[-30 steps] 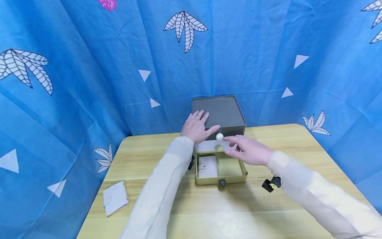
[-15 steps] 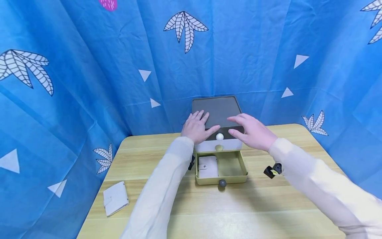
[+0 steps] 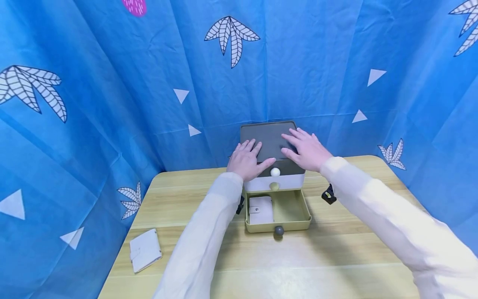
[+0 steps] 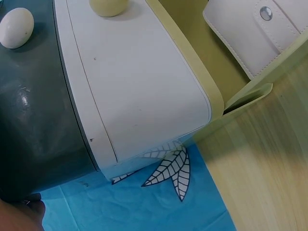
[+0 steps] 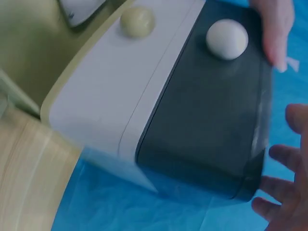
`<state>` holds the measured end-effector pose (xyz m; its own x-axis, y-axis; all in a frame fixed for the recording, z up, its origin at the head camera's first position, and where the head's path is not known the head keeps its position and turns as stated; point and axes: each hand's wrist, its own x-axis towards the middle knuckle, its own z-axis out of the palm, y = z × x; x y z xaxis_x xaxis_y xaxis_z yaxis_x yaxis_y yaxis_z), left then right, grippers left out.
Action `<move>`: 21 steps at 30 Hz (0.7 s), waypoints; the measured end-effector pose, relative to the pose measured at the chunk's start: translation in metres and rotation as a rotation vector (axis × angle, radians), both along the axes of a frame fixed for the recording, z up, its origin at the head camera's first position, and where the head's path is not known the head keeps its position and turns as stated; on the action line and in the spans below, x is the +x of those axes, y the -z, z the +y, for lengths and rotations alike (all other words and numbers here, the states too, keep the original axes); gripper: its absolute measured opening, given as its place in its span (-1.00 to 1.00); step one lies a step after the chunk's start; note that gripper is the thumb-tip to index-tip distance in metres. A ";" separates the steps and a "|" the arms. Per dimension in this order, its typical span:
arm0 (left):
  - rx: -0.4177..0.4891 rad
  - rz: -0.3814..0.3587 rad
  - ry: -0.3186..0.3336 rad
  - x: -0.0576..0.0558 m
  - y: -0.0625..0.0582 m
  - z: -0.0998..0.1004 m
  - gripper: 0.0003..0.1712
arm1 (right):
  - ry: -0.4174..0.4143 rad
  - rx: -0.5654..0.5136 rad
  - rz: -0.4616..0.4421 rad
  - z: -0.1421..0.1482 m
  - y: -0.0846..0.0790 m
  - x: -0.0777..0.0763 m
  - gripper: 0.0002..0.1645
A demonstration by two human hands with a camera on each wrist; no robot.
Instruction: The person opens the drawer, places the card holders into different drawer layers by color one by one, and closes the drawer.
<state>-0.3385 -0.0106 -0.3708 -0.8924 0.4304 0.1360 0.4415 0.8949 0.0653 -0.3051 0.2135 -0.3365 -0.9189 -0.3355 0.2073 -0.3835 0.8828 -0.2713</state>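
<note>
A small stacked drawer cabinet has a grey top tier (image 3: 286, 167), a white middle tier (image 3: 291, 181) and an olive bottom drawer (image 3: 291, 225) pulled out. In that drawer's left half lies a white snap-strap notebook (image 3: 261, 210). My left hand (image 3: 244, 161) rests on the left of the cabinet's grey top with fingers extended, thumb along the front edge. Over the right of the top, my right hand (image 3: 308, 150) spreads its fingers, holding nothing. In the right wrist view, the right-hand fingertips (image 5: 275, 188) come right at the grey tier's edge.
A second white notebook (image 3: 145, 250) lies at the left of the wooden table (image 3: 284, 270). Round knobs stick out in front: white (image 3: 275, 172), olive (image 5: 137, 21) and dark grey (image 3: 279, 231). A blue patterned curtain (image 3: 313, 62) hangs close behind the cabinet.
My right hand has moved from beside the white knob up and back over the cabinet top, its fingers spreading. My left hand and the pulled-out drawer have stayed put.
</note>
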 end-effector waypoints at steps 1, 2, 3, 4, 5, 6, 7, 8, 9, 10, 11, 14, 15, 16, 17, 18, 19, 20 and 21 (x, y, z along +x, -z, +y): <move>-0.002 -0.001 0.001 0.000 0.000 0.000 0.13 | 0.003 0.015 -0.009 0.000 0.001 -0.003 -0.26; -0.003 -0.002 0.002 0.000 0.000 0.000 0.13 | 0.003 0.028 -0.021 0.000 0.003 -0.005 -0.25; -0.004 -0.003 0.004 0.000 0.000 0.000 0.13 | 0.003 0.041 -0.031 0.000 0.004 -0.008 -0.24; -0.004 -0.004 0.006 0.000 -0.001 0.001 0.14 | 0.003 0.052 -0.043 0.000 0.005 -0.009 -0.23; -0.004 -0.003 0.008 0.000 -0.001 0.001 0.14 | 0.003 0.060 -0.053 0.000 0.007 -0.011 -0.22; -0.002 -0.003 0.010 0.000 -0.001 0.001 0.13 | 0.000 0.065 -0.062 -0.001 0.008 -0.012 -0.21; -0.002 -0.002 0.010 0.000 -0.001 0.001 0.13 | -0.005 0.062 -0.071 -0.002 0.008 -0.013 -0.21; -0.002 0.001 0.010 0.000 -0.001 0.001 0.13 | -0.009 0.064 -0.078 -0.003 0.009 -0.014 -0.21; -0.003 0.002 0.010 0.000 -0.001 0.001 0.13 | -0.012 0.066 -0.086 -0.004 0.009 -0.015 -0.21; -0.004 0.003 0.010 0.000 -0.001 0.001 0.13 | -0.014 0.063 -0.095 -0.006 0.009 -0.015 -0.21; -0.005 0.006 0.009 -0.001 -0.001 0.001 0.13 | -0.015 0.061 -0.103 -0.007 0.009 -0.016 -0.22; -0.009 0.012 0.008 -0.001 0.000 0.001 0.14 | -0.015 0.073 -0.119 -0.008 0.010 -0.019 -0.22; -0.009 0.013 0.008 -0.001 0.000 0.001 0.14 | -0.016 0.079 -0.122 -0.009 0.010 -0.020 -0.21; -0.009 0.013 0.008 -0.001 0.000 0.001 0.14 | -0.014 0.085 -0.126 -0.009 0.010 -0.021 -0.21; -0.009 0.014 0.007 -0.001 0.000 0.001 0.14 | -0.012 0.097 -0.130 -0.009 0.011 -0.022 -0.20; -0.009 0.011 0.007 -0.001 0.000 0.001 0.14 | -0.011 0.105 -0.134 -0.010 0.011 -0.023 -0.20; -0.010 0.008 0.006 -0.001 0.000 0.001 0.14 | -0.010 0.114 -0.138 -0.010 0.012 -0.023 -0.19; -0.009 0.008 0.007 -0.001 0.000 0.001 0.14 | -0.008 0.121 -0.141 -0.010 0.013 -0.024 -0.19; -0.010 0.006 0.007 -0.001 0.000 0.001 0.14 | -0.005 0.130 -0.144 -0.010 0.014 -0.025 -0.19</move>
